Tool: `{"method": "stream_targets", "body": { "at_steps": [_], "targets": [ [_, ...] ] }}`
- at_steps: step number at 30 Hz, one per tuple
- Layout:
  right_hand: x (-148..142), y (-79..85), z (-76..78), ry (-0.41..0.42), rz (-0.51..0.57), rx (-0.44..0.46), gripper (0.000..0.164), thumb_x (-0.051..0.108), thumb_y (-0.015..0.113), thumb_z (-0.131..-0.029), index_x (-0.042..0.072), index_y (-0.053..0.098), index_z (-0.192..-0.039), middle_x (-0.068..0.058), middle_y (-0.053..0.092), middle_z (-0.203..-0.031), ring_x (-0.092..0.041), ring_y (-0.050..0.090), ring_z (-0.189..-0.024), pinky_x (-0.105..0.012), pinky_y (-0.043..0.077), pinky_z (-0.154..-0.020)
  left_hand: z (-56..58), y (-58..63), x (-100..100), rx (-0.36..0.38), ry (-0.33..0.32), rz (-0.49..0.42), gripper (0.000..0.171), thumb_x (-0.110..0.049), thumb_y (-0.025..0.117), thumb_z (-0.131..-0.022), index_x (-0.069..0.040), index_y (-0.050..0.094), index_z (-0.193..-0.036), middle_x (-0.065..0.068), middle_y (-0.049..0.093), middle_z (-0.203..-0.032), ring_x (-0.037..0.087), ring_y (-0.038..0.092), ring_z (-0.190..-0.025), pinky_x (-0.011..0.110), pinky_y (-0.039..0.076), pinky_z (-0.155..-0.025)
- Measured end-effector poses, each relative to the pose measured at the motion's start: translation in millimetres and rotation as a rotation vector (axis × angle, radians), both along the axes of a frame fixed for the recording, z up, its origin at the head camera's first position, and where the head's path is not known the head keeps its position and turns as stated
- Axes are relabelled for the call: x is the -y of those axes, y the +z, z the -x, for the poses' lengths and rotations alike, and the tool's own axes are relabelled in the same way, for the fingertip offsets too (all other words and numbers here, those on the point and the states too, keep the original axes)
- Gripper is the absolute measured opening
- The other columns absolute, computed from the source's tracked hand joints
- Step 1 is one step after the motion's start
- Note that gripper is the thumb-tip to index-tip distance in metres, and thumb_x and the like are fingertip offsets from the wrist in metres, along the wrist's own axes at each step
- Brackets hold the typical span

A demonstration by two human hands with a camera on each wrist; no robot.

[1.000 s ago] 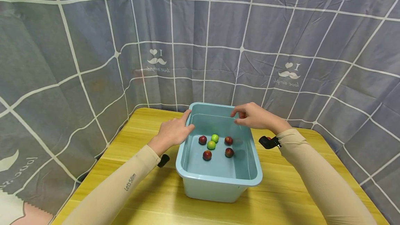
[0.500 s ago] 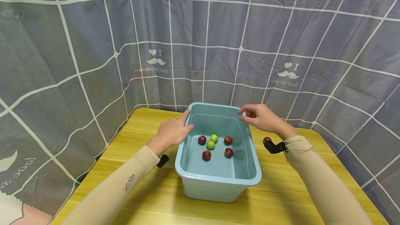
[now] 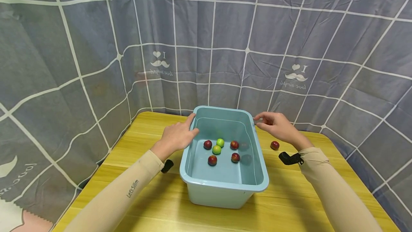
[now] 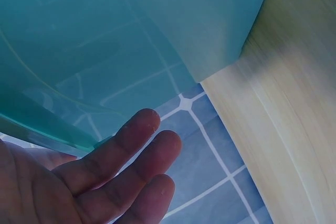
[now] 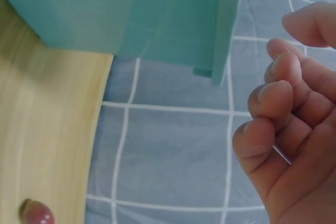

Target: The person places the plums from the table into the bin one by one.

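Observation:
A light blue plastic bin (image 3: pixel 225 185) stands upright on the table. On its floor lie several dark red, plum-like fruits (image 3: pixel 212 160) and two green round fruits (image 3: pixel 216 149). My left hand (image 3: pixel 178 135) rests on the bin's left rim, thumb over the inner side; in the left wrist view its other fingers (image 4: pixel 157 153) extend beside the outer wall. Just outside the right rim, my right hand (image 3: pixel 277 126) hangs in the air. Its fingers (image 5: pixel 270 100) are loosely bent and hold nothing. One dark red fruit (image 3: pixel 275 145) lies on the table below it.
The yellow wood-grain table (image 3: pixel 151 207) extends on both sides of the bin. A grey curtain (image 3: pixel 193 28) with white grid lines hangs behind and at the sides. Black wrist cameras (image 3: pixel 289 158) are strapped to both sleeved wrists.
My right hand has moved right, from over the bin to outside its right rim. The dark red fruit on the table has come fully into view. My left hand stays on the rim.

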State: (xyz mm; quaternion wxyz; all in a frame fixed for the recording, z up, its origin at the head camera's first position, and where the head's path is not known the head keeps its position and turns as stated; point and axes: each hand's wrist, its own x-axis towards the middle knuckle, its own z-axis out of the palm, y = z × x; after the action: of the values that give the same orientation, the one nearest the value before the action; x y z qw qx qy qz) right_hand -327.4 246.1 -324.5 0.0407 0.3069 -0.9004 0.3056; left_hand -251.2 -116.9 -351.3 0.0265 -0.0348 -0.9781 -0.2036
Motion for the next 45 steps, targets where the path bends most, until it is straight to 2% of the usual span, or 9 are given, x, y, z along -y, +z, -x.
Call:
{"method": "stream_targets", "body": {
  "at_steps": [8,14,26,29,33,36,40,45],
  "targets": [
    [-13.0,-9.8,3.4,-0.003,0.075,0.028,0.022,0.023,0.063,-0.100,0.014,0.069,-0.119,-0.007,0.056,-0.075,-0.014,0.045,-0.056,-0.030,0.041,-0.058,1.0,-0.6,-0.5,0.001,-0.002,0.001,0.072,-0.049,0.038,-0.098,-0.025,0.017,-0.163,0.005,0.060,-0.071,0.023,0.058,-0.063,0.037,0.042,-0.053],
    [-20.8,-18.3,6.9,-0.021,0.130,0.067,0.022,0.023,0.063,-0.100,0.014,0.068,-0.119,-0.007,0.057,-0.075,-0.015,0.046,-0.058,-0.030,0.042,-0.059,1.2,-0.1,-0.9,-0.009,0.000,0.008,0.072,-0.048,0.040,-0.097,-0.024,0.019,-0.162,0.004,0.062,-0.078,0.023,0.059,-0.068,0.037,0.043,-0.054],
    [-31.1,-40.8,13.5,-0.058,0.183,0.140,0.029,0.026,0.063,-0.100,0.013,0.064,-0.125,-0.007,0.055,-0.075,-0.015,0.045,-0.056,-0.031,0.041,-0.056,1.2,-1.1,-0.9,-0.007,-0.001,0.006,0.072,-0.048,0.040,-0.098,-0.025,0.018,-0.162,0.005,0.061,-0.073,0.023,0.059,-0.065,0.037,0.043,-0.053],
    [-33.4,-45.8,15.2,-0.052,0.203,0.145,0.029,0.024,0.062,-0.100,0.010,0.062,-0.126,-0.009,0.053,-0.072,-0.018,0.045,-0.055,-0.032,0.043,-0.058,0.9,-0.9,-0.8,-0.003,-0.001,0.002,0.072,-0.048,0.040,-0.098,-0.024,0.018,-0.162,0.004,0.061,-0.073,0.022,0.059,-0.065,0.037,0.043,-0.054],
    [-38.1,-53.7,17.4,-0.061,0.227,0.158,0.032,0.025,0.063,-0.100,0.008,0.062,-0.128,-0.009,0.050,-0.071,-0.026,0.047,-0.056,-0.032,0.048,-0.069,0.3,-0.6,-0.5,0.002,0.008,0.010,0.072,-0.049,0.040,-0.098,-0.025,0.017,-0.162,0.004,0.062,-0.075,0.022,0.060,-0.067,0.037,0.043,-0.055],
    [-43.1,-61.0,19.1,-0.087,0.238,0.185,0.036,0.030,0.064,-0.099,0.010,0.061,-0.129,-0.015,0.051,-0.074,-0.025,0.049,-0.057,-0.033,0.050,-0.074,0.8,-0.8,-0.1,0.002,0.007,0.014,0.072,-0.049,0.040,-0.098,-0.026,0.017,-0.162,0.004,0.062,-0.076,0.022,0.060,-0.068,0.037,0.043,-0.055],
    [-49.4,-70.1,21.5,-0.105,0.274,0.223,0.040,0.031,0.064,-0.099,0.008,0.060,-0.132,-0.024,0.053,-0.079,-0.020,0.053,-0.058,-0.033,0.051,-0.068,0.9,-0.9,-0.4,0.002,0.002,0.011,0.072,-0.049,0.040,-0.098,-0.027,0.016,-0.162,0.004,0.062,-0.076,0.022,0.060,-0.068,0.037,0.043,-0.054],
    [-55.3,-77.1,22.3,-0.110,0.324,0.263,0.043,0.027,0.064,-0.100,0.004,0.056,-0.136,-0.016,0.056,-0.077,-0.023,0.055,-0.059,-0.033,0.051,-0.066,0.3,-0.1,-1.0,0.009,0.003,0.010,0.073,-0.049,0.040,-0.098,-0.027,0.016,-0.162,0.004,0.062,-0.075,0.023,0.059,-0.067,0.037,0.043,-0.055]
  ]
}}
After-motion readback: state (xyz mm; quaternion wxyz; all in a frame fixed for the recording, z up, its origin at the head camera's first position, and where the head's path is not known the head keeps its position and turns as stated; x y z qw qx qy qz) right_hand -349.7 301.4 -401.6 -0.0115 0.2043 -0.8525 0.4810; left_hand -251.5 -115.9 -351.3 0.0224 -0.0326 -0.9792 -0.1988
